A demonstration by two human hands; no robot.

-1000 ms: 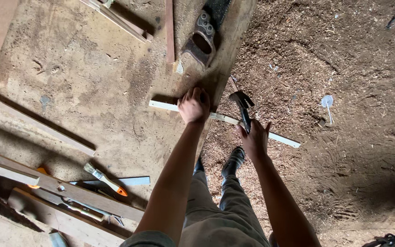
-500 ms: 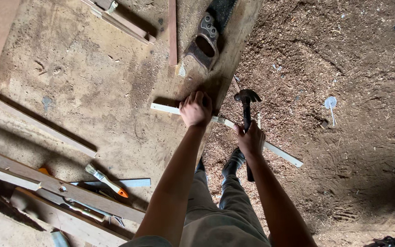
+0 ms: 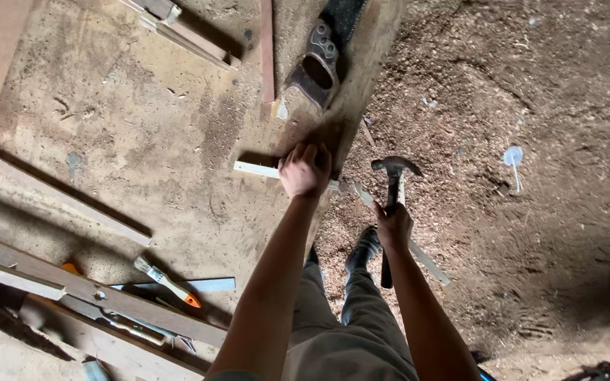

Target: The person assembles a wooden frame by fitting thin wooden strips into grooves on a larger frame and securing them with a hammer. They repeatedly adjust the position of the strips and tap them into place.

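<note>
My left hand presses down on a thin pale wooden strip that lies across the workbench and sticks out past its right edge over the floor. My right hand grips the dark handle of a claw hammer, its head up beside the overhanging part of the strip. The strip's far end reaches down to the right behind my right forearm.
A hand saw lies at the bench's top edge beside a narrow wood batten. A paintbrush, a metal ruler and long timber pieces lie at lower left. The floor is covered in sawdust; my shoes stand below.
The hammer has swung from a tilted position near the strip to upright, with its head raised and further right. My left hand has stayed pressed on the strip.
</note>
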